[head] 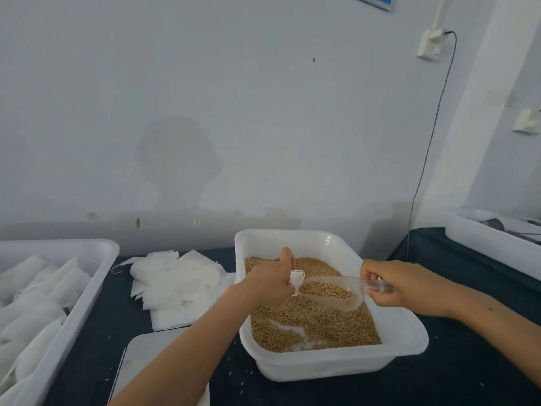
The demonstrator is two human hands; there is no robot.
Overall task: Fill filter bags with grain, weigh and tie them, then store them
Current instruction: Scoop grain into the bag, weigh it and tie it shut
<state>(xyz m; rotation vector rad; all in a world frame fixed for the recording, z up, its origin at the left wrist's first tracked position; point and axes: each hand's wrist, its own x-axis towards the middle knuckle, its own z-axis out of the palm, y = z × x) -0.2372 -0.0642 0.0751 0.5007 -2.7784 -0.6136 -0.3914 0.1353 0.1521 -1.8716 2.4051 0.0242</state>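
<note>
Clear plastic is catching the light where the scoop point(330, 291) is hanging loaded over the grain tray point(409, 344), at about five o'clock from the frame's centre. The right hand point(392, 285) is pinching the scoop's handle between thumb and curled fingers, at three o'clock from the bowl. The left hand point(270, 284) is curling round a small white filter bag point(296, 278), thumb standing up; the bag's mouth is sitting just beside the scoop's lip, at nine o'clock from it, though how wide that mouth is gaping I cannot tell, since the fist is hiding most of it.

To pour well, the lip should be resting right at the bag's opening and the scoop should be tipping slowly, with both staying above the grain point(310, 326) so that spills are falling back into the tray. The load looks large for so small a bag, so a trickle seems wiser than a dump.

For room: the tray's near rim is lying at six o'clock from the hands, and its far wall at twelve. Empty bags point(175, 282) are piling at nine o'clock, well apart. A grey-white plate, probably the scale point(146, 364), is waiting at seven o'clock, with dark cloth point(456, 370) between. Filled bags are lying in the storage tray point(96, 256) at far left.
</note>
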